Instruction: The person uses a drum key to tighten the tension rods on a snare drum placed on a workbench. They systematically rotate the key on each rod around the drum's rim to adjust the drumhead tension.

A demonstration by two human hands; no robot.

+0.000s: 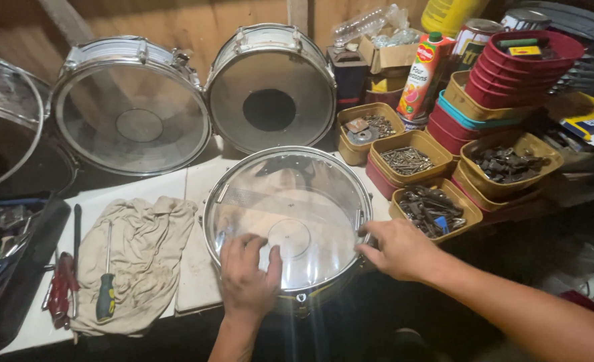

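Drums number four: one snare drum (290, 221) with a clear head lies flat under the fingers, two more drums (133, 107) (271, 87) lean upright against the wooden wall (176, 27) beyond the fingertips, and a fourth (2, 121) shows partly at the far left edge. Hands are two. The left hand (246, 275) rests palm-down on the clear head, fingers spread and flat, gripping nothing. The right hand (397, 248) lies against the drum's right rim, fingers curled loosely onto the metal hoop; whether they pinch anything there I cannot tell. The snare drum sits directly beneath both hands, its near edge overhanging the white tabletop (136, 191).

Left of the left fingers lies one beige cloth (143, 255) with one green-handled screwdriver (106, 291) on it, and further left red-handled pliers (62, 288) beside an open tool bag (15, 261). Beyond the right fingers stand four tan tubs (437, 211) of screws, bolts and dark metal parts, with a stack of red tubs (518, 67) and one juice carton (424, 74) behind them.

The room is dim and cluttered, with bare plank walls and the light falling mainly on the drum.
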